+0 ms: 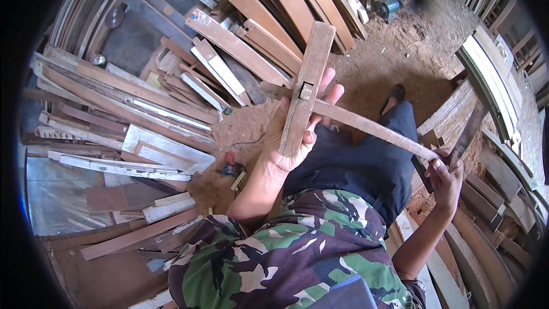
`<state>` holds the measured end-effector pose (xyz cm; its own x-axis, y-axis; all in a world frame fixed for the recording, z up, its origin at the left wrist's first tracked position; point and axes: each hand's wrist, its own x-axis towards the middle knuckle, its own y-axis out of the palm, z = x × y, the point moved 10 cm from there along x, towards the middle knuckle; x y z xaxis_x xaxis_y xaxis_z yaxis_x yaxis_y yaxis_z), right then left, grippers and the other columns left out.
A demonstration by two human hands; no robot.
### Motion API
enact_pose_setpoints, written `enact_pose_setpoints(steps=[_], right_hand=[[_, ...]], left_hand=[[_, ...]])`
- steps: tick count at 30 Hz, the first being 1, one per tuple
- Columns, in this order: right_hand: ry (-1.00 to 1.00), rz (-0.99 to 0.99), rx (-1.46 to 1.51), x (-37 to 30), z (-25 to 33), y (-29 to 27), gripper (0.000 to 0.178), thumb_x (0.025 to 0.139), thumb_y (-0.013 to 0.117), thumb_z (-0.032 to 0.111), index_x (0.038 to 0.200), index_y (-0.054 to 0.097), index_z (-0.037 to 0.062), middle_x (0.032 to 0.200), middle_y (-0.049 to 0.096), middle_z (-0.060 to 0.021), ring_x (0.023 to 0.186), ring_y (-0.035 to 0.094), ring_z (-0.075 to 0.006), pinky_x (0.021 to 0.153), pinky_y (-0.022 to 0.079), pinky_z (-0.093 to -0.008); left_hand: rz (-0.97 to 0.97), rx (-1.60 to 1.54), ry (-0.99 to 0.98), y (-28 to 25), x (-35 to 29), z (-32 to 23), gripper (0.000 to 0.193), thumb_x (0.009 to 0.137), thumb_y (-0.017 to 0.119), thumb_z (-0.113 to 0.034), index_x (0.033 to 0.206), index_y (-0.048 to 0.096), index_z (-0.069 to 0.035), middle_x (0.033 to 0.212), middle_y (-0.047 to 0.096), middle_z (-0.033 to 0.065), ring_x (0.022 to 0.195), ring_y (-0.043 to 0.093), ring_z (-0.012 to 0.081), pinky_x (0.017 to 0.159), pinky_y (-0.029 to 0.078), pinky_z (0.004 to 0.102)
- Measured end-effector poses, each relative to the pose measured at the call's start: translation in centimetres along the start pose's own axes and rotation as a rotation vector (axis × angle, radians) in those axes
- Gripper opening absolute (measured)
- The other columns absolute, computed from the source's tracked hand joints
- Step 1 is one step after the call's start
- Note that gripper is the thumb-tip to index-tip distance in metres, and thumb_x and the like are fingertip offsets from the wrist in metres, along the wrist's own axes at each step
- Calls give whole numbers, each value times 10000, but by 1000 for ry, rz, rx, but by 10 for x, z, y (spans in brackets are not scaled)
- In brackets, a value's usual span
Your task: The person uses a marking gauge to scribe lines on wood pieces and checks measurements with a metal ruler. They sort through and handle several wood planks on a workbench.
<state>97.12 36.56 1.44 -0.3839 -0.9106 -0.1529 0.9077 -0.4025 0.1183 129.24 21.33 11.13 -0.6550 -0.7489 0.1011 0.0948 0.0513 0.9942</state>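
A wooden marking gauge point(377, 130) spans my two hands: a long thin beam passes through a thick oblong block point(306, 94), and a small square peg shows beside it. My left hand point(291, 131) is closed round the block, its fingertips coming out on the far side. Its palm is partly hidden by the block. Out to the right, my right hand point(445, 180) pinches the beam's other end between thumb and fingers. A dark flat strip point(470, 130) slants up behind this hand, and a dark piece shows on its left side; whether they are one held tool, I cannot tell.
Stacked boards point(120, 100) fill the left, and more planks point(274, 34) lie ahead. Timber point(486, 212) is piled close by on the right. A red and black tool point(230, 165) lies on the dusty floor point(377, 68). A blue-green machine point(390, 8) stands farther off.
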Motion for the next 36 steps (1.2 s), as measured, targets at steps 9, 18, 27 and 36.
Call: enact_pose_setpoints(steps=[9,18,27,36], right_hand=[[83,-6,45,16,-30,-2,466,924,817,287,1211,669,-49,751,714,-63,477,445,-31,432,291,-200],[158,16,-5,16,-34,6,251,1056,613,105,1286,635,8,869,628,8,501,408,-29,433,331,-206],[-346,-31,-90,45,-35,12,248,1031,547,94,1254,640,41,995,710,-83,706,627,-114,562,475,-231],[148,87,112,64,10,54,436,998,525,272,1374,638,83,1326,722,-153,1102,665,-188,820,593,-367]], left_hand=[[19,682,7,16,-4,20,901,1019,710,-336,1713,160,-172,1668,348,208,1401,558,315,798,709,409],[24,1116,-21,62,-9,65,1004,968,789,-182,1711,125,-60,1449,619,122,1221,638,170,1124,498,383],[443,1390,-49,94,3,118,976,888,849,-62,1676,273,-25,1648,462,167,1475,492,232,1256,316,360],[772,1588,-132,94,-21,166,1245,859,842,-24,1712,-61,-110,1638,442,236,1398,570,394,1155,474,397]])
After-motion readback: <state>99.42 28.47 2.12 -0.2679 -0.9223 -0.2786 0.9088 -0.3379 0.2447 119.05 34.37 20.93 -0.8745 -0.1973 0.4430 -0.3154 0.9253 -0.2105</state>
